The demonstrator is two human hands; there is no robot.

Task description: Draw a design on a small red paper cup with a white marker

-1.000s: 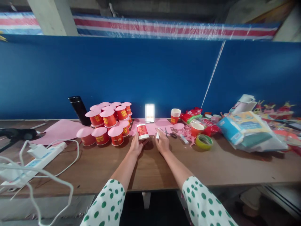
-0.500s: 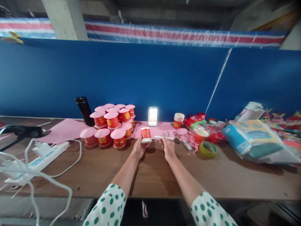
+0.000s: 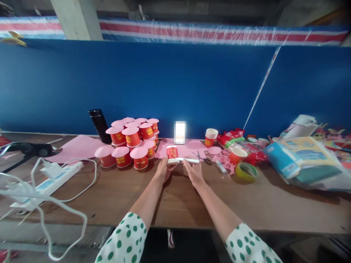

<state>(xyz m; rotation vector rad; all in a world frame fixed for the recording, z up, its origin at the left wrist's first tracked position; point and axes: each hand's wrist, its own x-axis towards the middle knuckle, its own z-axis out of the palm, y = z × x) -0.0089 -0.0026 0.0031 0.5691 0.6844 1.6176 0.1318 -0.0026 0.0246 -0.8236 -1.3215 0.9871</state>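
In my left hand is a red and white paper cup, turned upside down, its white rim toward me. My right hand is closed round a slim white pen, whose tip reaches the lower edge of the cup; whether it touches cannot be made out. Behind both hands lies a pink paper sheet. Scissors rest just right of my right hand. To the left stand several stacked red cups with pink paper discs on top.
Pink scraps, a tape roll, an orange cup and a nested cup stack are on the right, with a plastic package farther out. A power strip with tangled cables and a black flask are left.
My right hand has brought the pen leftward to the cup's lower edge. My left hand still holds the cup in nearly the same place. The view has shifted slightly.
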